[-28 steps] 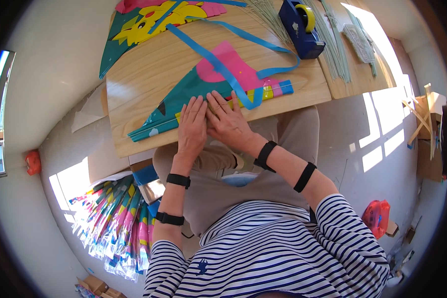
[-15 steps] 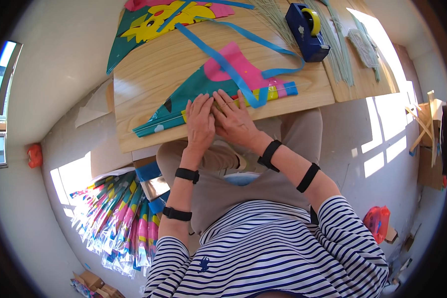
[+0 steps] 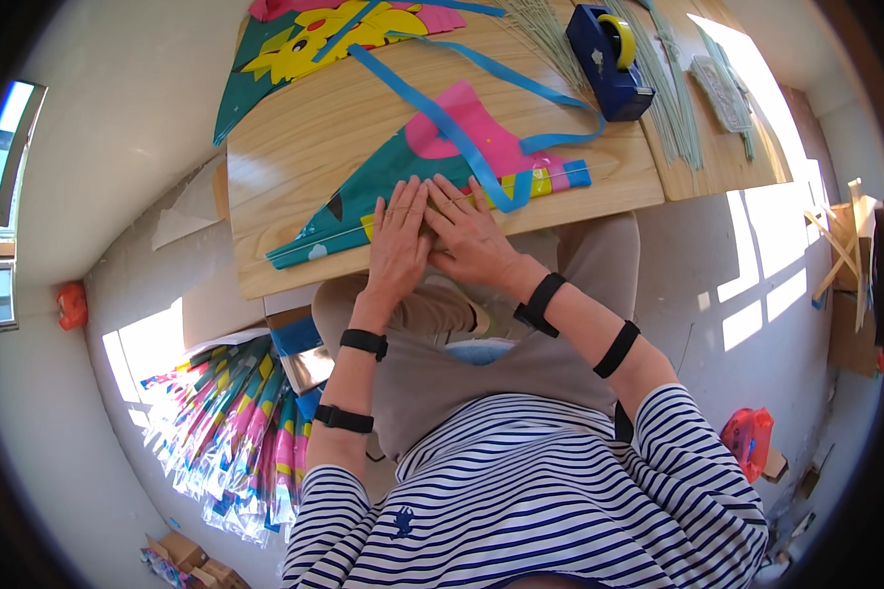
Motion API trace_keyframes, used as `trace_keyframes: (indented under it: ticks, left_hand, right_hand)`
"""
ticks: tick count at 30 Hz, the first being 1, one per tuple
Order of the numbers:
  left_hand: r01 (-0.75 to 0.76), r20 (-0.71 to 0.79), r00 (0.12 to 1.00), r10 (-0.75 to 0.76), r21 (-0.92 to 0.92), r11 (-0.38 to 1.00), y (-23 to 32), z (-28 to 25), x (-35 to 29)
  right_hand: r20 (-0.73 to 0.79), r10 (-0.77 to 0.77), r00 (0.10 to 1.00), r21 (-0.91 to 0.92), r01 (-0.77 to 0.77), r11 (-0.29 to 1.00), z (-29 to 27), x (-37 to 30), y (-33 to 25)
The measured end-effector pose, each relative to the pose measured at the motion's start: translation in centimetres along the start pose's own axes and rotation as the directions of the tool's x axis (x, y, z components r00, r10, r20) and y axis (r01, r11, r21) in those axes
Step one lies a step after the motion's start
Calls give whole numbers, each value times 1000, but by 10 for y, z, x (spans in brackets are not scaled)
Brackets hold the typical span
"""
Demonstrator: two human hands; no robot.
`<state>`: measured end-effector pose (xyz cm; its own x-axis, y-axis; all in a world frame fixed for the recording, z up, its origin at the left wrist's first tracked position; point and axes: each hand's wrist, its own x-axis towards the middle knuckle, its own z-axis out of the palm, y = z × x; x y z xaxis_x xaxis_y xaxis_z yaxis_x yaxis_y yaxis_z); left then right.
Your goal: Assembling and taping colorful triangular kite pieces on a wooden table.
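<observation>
A kite-like sheet (image 3: 378,177) of green, pink and yellow lies folded near the table's front edge. Its near edge is a narrow strip with a thin pale line along it. My left hand (image 3: 399,240) rests on the middle of this strip, fingers stretched out. Beside it my right hand (image 3: 467,236) presses on the strip too, its fingers extended and slightly apart. The hands nearly touch, and they hide the part of the strip beneath them. A blue ribbon (image 3: 427,106) trails across the sheet and loops over the strip right of my right hand.
Another printed sheet (image 3: 300,59) with a yellow figure lies at the far left of the table (image 3: 609,182). A blue tape dispenser (image 3: 604,74), thin pale rods (image 3: 673,118) and a clear plastic box (image 3: 719,93) occupy the far right. Bagged folded sheets (image 3: 231,422) are piled at lower left.
My hands have shifted very slightly on the strip, with the left fingers lying flatter and a little farther forward. The sheet and ribbon stay in place.
</observation>
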<state>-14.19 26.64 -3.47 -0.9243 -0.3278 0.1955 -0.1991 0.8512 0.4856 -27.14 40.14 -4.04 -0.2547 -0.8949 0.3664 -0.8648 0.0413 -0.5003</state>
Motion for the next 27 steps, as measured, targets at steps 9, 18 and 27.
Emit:
trace_keyframes:
  ticks: [9, 18, 27]
  left_hand:
    - [11, -10, 1000, -10, 112, 994, 3, 5, 3]
    - [15, -6, 1000, -15, 120, 993, 10, 1, 3]
    - [17, 1, 1000, -17, 137, 990, 10, 0, 2]
  right_hand:
    - [-68, 24, 997, 155, -13, 988, -11, 0, 14]
    - [-443, 300, 845, -245, -436, 866, -63, -2, 42]
    - [-577, 508, 639, -73, -660, 748, -104, -3, 127]
